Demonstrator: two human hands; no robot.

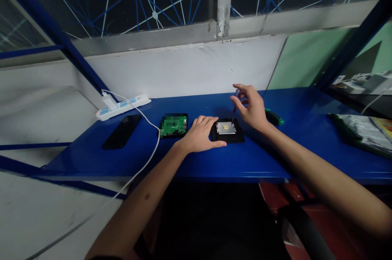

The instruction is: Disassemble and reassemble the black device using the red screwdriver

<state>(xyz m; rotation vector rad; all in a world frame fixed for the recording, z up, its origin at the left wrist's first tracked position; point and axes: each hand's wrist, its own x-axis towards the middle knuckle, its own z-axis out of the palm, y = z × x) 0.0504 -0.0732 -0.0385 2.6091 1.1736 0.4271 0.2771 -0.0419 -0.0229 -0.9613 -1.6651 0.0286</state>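
Note:
A small black device case (227, 131) with a grey metal plate and a yellow square inside lies on the blue shelf (214, 162). My left hand (200, 134) rests on the case's left edge, fingers curled around it. My right hand (249, 106) hovers above the case's right rear corner, fingers pinched on a small screwdriver (235, 106) with a purple-and-red handle. The screwdriver stands nearly upright, its tip down on the case.
A green circuit board (173, 125) lies left of the case. Further left is a black phone (121, 131), with a white power strip (123, 106) and white cable behind it. A green-handled tool (275, 117) lies behind my right wrist. Bagged items (361, 131) sit far right.

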